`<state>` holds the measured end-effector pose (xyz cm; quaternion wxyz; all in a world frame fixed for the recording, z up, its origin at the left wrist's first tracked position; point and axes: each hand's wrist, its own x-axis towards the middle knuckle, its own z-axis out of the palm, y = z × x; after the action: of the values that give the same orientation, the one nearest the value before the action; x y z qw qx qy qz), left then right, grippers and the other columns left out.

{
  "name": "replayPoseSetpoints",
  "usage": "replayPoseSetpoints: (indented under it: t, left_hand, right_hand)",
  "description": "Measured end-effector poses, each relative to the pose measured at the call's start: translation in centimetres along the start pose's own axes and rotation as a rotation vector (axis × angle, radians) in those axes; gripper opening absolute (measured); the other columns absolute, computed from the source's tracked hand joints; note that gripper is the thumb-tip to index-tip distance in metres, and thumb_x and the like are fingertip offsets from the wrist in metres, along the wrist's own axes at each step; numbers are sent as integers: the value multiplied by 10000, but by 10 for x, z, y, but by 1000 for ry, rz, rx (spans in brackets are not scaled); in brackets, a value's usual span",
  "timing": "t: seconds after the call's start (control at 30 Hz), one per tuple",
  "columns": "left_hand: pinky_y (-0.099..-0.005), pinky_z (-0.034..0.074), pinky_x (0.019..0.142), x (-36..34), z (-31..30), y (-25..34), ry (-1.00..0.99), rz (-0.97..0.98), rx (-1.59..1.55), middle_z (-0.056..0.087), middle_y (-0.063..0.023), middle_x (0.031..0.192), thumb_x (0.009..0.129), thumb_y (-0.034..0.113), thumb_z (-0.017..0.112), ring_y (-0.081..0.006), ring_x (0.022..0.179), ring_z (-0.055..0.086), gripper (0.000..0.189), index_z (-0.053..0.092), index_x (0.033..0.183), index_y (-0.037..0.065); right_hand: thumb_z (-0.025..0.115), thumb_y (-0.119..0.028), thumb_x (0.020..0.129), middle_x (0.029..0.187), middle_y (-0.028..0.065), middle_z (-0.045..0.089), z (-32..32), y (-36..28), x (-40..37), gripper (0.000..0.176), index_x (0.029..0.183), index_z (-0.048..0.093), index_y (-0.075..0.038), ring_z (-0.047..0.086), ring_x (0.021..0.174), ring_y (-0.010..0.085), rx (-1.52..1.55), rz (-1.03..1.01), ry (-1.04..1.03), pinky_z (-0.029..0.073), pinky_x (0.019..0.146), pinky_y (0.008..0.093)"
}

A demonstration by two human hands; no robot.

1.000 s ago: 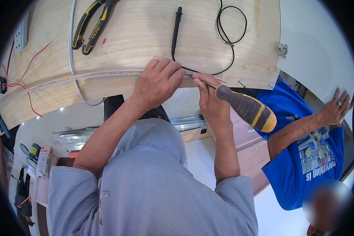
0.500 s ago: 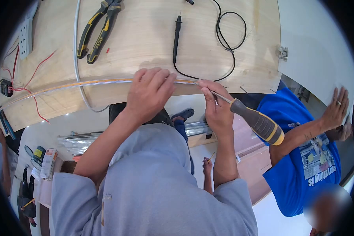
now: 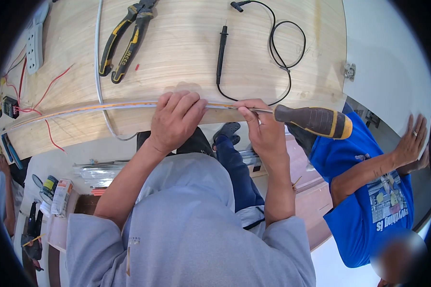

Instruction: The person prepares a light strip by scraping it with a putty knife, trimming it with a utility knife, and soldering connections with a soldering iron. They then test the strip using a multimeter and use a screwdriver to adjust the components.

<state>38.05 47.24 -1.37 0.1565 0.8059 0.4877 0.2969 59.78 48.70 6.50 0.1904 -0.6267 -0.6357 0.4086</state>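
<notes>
A long, thin orange strip in a pale channel, which looks like an LED strip (image 3: 124, 105), runs along the near edge of the wooden board (image 3: 177, 52). My left hand (image 3: 176, 122) is closed over it near its right part, fingertips curled on top. At the strip's right end, my right hand (image 3: 265, 131) grips a screwdriver (image 3: 316, 122) by its metal shaft. The grey and yellow handle sticks out to the right, beyond the hand. The blade tip lies at the strip's end, though I cannot make out the exact contact.
On the board lie pliers (image 3: 127, 43), a black test probe (image 3: 222, 55) with a looped lead, and a white cable (image 3: 98, 62). Red wires (image 3: 50, 88) and a power strip (image 3: 34, 48) are at left. A person in blue (image 3: 364, 191) touches a white panel (image 3: 388, 62) at right.
The screwdriver handle has swung up, so the tool now lies flatter along the strip's line. My left hand remains on the strip. A person in dark trousers shows more behind me.
</notes>
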Motion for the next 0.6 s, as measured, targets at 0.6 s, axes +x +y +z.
replayPoseSetpoints:
  t: [0.6]
  left_hand:
    - [-382,444,784,10,-6,0,4,16,-66,619,-46,961,794,116,788,-243,890,610,240,679,1005,82]
  right_hand:
    - [638,-42,988,1054,124,733,12,19,-42,107,1040,704,23,697,984,204,397,104,378,537,899,303]
